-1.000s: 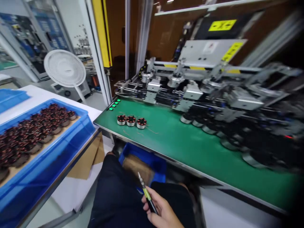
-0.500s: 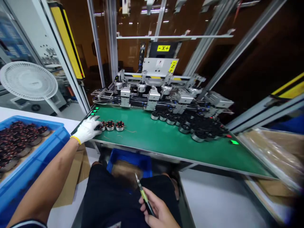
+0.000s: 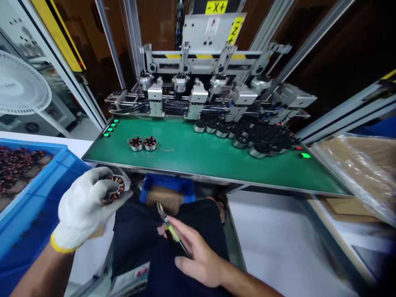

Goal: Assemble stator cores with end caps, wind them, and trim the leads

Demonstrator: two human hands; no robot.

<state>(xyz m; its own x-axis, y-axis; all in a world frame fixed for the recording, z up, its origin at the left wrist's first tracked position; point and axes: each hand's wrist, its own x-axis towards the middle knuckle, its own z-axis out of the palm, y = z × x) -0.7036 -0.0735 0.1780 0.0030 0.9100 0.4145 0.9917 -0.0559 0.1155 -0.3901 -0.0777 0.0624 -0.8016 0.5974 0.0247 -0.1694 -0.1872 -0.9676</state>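
My left hand point(image 3: 85, 204), in a white knit glove, is closed around a round wound motor stator point(image 3: 115, 189) and holds it over my lap, near the front edge of the green bench point(image 3: 210, 159). My bare right hand point(image 3: 194, 251) grips small cutters with a yellow and black handle point(image 3: 169, 226), their tips pointing up and left toward the stator. Two more stators point(image 3: 142, 143) stand side by side on the green surface at the left, with loose copper wire beside them.
A blue crate point(image 3: 37, 194) of several stators sits at my left. A small blue bin point(image 3: 168, 194) hangs under the bench. The winding machine point(image 3: 210, 95) with several heads fills the back. A white fan point(image 3: 18, 88) stands at far left; plastic-wrapped cardboard point(image 3: 355, 169) at right.
My left hand took one of the three stators off the green bench and drew it back toward my lap. The right hand raised the cutters toward it. The view tilted down.
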